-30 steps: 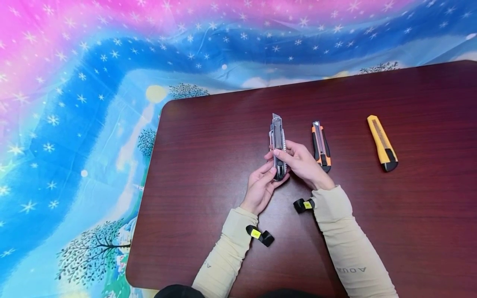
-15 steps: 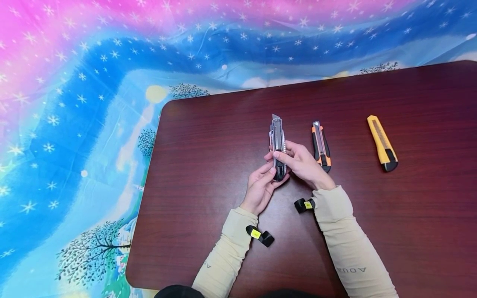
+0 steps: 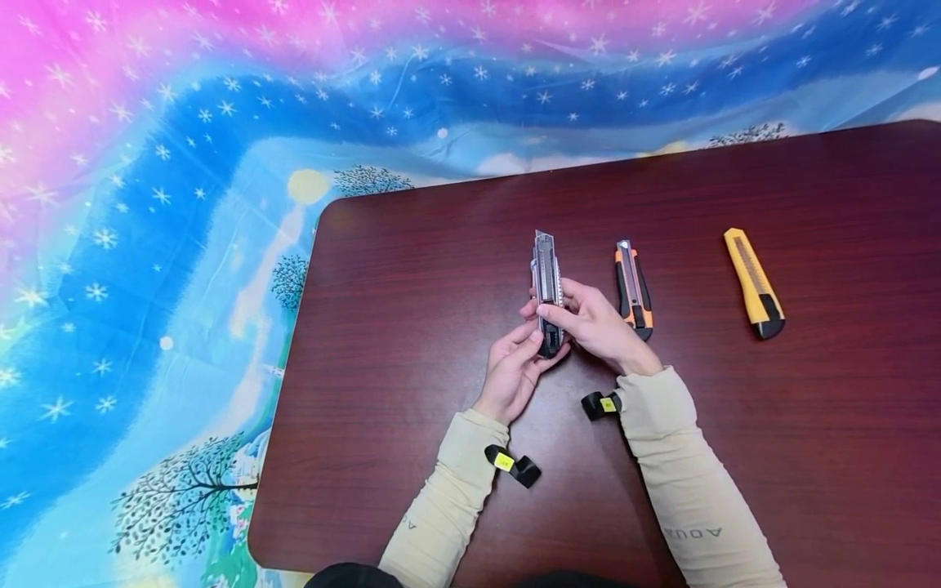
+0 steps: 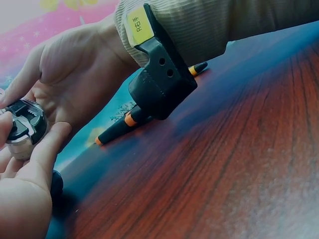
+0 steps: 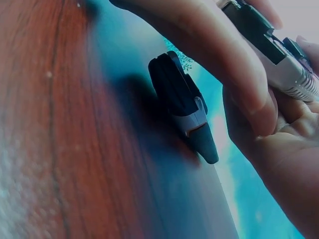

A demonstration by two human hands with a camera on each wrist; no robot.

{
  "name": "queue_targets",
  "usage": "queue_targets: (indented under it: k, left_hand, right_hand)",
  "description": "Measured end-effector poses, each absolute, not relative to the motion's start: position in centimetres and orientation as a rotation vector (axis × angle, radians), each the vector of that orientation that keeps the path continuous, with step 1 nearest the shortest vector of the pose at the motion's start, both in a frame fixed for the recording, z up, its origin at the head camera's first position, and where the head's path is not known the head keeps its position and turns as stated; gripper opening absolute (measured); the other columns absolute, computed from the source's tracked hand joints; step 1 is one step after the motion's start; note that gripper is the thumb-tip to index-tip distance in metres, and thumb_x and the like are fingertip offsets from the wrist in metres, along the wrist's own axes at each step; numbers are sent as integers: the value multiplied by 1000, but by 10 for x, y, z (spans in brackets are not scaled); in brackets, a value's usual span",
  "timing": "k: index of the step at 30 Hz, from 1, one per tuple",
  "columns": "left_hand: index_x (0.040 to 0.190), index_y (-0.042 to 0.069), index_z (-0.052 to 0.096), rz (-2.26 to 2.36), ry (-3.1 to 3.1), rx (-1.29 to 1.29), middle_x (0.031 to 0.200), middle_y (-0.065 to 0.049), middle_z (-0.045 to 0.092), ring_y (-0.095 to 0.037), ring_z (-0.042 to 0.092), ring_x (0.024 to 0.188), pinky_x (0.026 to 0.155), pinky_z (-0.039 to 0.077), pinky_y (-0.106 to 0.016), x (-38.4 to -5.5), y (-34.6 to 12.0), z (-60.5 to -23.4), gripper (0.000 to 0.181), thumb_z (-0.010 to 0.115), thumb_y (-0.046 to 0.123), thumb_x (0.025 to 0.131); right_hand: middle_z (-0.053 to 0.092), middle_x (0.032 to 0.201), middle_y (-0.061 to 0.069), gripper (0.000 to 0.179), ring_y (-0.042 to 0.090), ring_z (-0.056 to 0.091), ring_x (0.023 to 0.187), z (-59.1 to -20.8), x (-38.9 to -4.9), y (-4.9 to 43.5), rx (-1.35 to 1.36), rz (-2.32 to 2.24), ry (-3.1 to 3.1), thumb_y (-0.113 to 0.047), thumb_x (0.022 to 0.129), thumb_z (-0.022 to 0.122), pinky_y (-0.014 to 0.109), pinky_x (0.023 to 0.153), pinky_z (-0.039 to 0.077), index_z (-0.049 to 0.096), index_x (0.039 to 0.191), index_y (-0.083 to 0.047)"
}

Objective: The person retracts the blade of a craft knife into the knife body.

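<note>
A silver utility knife with a black end is held between both hands over the table, its blade tip pointing away from me. My left hand grips the black end from below, thumb on its side. Beside it, my right hand holds the knife's middle, with the thumb laid on its front. The left wrist view shows the knife's butt end between the fingers. On the table under the hands lies another dark and grey knife, mostly hidden in the head view.
Right of the hands lies an orange and black utility knife. Farther right is a yellow one with a black end. The dark red wooden table ends against a snowflake-patterned cloth at the back and left.
My right thumb has slid slightly down the knife towards the left hand. The blade tip sits a little lower and shows less. My left hand has stayed put.
</note>
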State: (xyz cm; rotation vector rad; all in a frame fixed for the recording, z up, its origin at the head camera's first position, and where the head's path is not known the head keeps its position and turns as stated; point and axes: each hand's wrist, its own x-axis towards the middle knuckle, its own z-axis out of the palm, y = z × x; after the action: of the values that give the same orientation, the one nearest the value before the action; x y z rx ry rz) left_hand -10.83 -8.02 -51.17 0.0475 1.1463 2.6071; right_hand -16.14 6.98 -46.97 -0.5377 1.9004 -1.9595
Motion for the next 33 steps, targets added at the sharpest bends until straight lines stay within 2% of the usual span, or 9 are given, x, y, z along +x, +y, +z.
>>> queue_targets:
  k: [12, 18, 24, 29, 33]
  left_hand:
    - [141, -16, 32, 2604, 1142, 28, 148, -32, 35, -19, 59, 117, 108, 45, -45, -108, -81, -510, 45, 38, 2, 101]
    - [141, -16, 32, 2608, 1145, 23, 148, -31, 36, -19, 59, 117, 109, 43, -49, -108, -81, -510, 44, 38, 2, 101]
    - [141, -17, 32, 2621, 1147, 18, 145, -28, 43, -17, 59, 117, 110, 41, -52, -108, -80, -509, 44, 38, 1, 101]
    - [139, -20, 31, 2639, 1135, 27, 135, -19, 53, -17, 58, 117, 110, 41, -52, -107, -81, -510, 45, 41, 2, 100]
    - [139, -20, 32, 2638, 1132, 22, 133, -18, 54, -17, 59, 117, 110, 41, -51, -107, -81, -511, 45, 41, 2, 100]
  right_hand:
    - [71, 110, 10, 42, 7, 64, 103, -471, -161, 71, -583, -1928, 1924, -9, 97, 55, 15, 94, 48, 44, 132, 11]
    - [70, 112, 11, 43, 8, 63, 105, -469, -161, 71, -567, -1905, 1934, -11, 97, 56, 15, 94, 48, 44, 133, 10]
    - [69, 114, 12, 44, 10, 63, 105, -471, -162, 71, -587, -1919, 1913, -8, 96, 57, 16, 95, 48, 43, 134, 10]
    - [68, 115, 13, 45, 10, 64, 103, -472, -162, 70, -614, -1937, 1872, -4, 95, 57, 17, 94, 48, 41, 135, 11]
    - [67, 116, 15, 46, 11, 63, 105, -472, -161, 71, -614, -1927, 1877, -5, 95, 57, 17, 95, 48, 41, 136, 10]
